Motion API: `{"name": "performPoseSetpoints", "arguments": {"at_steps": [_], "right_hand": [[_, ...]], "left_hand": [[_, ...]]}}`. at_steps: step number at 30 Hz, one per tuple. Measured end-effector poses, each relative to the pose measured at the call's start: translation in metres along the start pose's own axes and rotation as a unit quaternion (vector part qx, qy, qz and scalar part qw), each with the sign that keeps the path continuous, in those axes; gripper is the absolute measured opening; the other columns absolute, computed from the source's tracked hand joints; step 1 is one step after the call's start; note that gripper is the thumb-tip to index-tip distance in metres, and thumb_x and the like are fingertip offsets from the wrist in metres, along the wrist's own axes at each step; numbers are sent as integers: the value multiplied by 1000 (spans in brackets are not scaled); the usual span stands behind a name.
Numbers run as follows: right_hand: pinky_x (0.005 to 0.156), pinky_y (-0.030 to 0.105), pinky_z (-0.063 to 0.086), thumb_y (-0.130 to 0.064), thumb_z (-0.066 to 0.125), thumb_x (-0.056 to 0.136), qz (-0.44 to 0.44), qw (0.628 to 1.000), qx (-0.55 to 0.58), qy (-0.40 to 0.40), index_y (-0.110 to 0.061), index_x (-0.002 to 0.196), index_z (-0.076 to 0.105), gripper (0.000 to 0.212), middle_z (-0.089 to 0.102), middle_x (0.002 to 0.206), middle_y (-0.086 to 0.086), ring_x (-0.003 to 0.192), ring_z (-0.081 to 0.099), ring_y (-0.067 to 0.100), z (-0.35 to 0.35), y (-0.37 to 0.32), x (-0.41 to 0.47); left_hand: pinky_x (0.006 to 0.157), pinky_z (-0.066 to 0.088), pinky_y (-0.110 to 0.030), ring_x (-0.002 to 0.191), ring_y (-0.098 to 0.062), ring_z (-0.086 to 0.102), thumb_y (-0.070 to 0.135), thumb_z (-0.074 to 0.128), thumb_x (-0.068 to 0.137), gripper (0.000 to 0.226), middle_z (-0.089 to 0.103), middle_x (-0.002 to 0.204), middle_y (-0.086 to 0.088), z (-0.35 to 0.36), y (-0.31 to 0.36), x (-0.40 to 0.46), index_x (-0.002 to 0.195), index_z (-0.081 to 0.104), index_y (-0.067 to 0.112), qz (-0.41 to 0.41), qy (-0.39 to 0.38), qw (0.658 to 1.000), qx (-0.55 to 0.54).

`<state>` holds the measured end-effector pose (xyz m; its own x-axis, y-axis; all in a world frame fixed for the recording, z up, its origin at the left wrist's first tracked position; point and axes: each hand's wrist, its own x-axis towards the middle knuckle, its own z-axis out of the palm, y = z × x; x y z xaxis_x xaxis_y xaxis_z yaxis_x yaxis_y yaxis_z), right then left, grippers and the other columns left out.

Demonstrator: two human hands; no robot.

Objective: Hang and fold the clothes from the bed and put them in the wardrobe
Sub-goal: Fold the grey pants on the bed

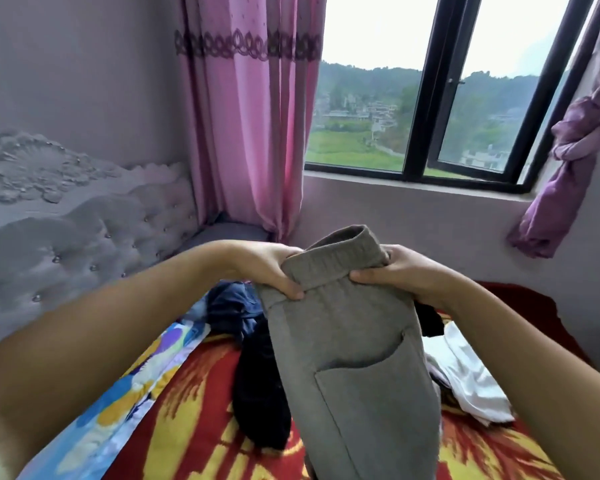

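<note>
Hands: left [271,268] and right [392,271] gripped grey knit trousers [354,358] by the waistband.
Surface: red-and-yellow patterned blanket [194,427] lay beneath me.
Room: pink curtain [250,116] hung beside black-framed window [420,109].

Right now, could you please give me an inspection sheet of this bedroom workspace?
Surface: bed with red and yellow patterned cover.
Job's things: grey trousers held up by the waistband; dark clothes and white garment lie on the bed.
Clutter: nothing seen.
Grippers: left hand and right hand both grip the waistband.
Cables: nothing seen.
Surroundings: tufted headboard, pink curtain, window, knotted purple curtain.
</note>
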<state>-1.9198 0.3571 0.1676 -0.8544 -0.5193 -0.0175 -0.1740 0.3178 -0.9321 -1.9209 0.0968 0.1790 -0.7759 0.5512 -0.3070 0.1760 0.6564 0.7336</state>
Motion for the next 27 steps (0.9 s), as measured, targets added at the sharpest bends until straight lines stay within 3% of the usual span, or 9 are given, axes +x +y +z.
{"name": "performPoseSetpoints", "arguments": {"at_steps": [6,8,11,13,16,18,21,24,27], "right_hand": [[81,36,54,-19,75,81,120,924,-277,-234,-22,81,68,8,69,88,-3,85,65,17,43,20,75],[77,33,48,-20,71,84,50,909,-382,-160,-20,72,62,16,62,81,4,78,57,21,63,-1,124],[75,32,45,-14,57,86,-129,877,-454,96,-13,84,65,8,67,93,10,86,58,22,96,-68,189],[65,28,39,-8,50,80,-229,900,-309,203,-13,76,62,13,60,79,2,79,50,15,119,-131,210],[54,21,29,-1,44,72,-349,890,-129,261,-15,68,54,18,46,63,-8,71,44,8,135,-223,204],[49,12,29,6,44,74,-401,870,-56,280,-16,67,48,24,42,59,-14,60,36,0,135,-265,198],[55,8,34,4,46,84,-446,860,-21,249,-20,83,53,25,52,74,-8,68,43,0,134,-297,191],[66,9,40,1,51,90,-455,870,8,190,-20,103,61,27,56,90,-3,82,51,6,130,-291,175],[76,19,48,5,53,88,-415,903,26,103,2,104,63,18,60,92,10,87,53,17,113,-248,151]], "left_hand": [[97,48,-50,110,-29,62,11,74,76,36,65,120,-12,-12,-69,-10,108,59,19,-170,-119,974,89],[92,50,-53,106,-32,64,11,74,75,29,67,114,-14,-52,-70,-28,97,60,25,-206,-31,966,151],[73,56,-44,84,-27,65,16,74,73,18,67,88,-5,-130,-38,-88,78,58,21,-233,192,918,259],[64,50,-36,77,-27,60,25,70,70,15,64,80,-4,-169,-3,-141,76,59,17,-207,362,847,330],[66,38,-35,83,-31,55,20,52,89,14,60,92,-9,-197,39,-203,99,60,14,-145,574,655,469],[68,42,-39,91,-35,57,21,43,95,23,60,103,-14,-198,60,-231,112,57,12,-95,644,546,528],[68,43,-40,95,-35,55,22,43,96,26,59,107,-13,-188,80,-264,117,55,13,-47,673,457,580],[63,38,-36,90,-33,56,22,48,93,24,59,100,-11,-159,98,-275,114,57,14,-27,665,442,601],[63,36,-33,85,-32,57,25,53,89,25,61,95,-9,-105,108,-257,112,59,18,-45,632,516,576]]}}
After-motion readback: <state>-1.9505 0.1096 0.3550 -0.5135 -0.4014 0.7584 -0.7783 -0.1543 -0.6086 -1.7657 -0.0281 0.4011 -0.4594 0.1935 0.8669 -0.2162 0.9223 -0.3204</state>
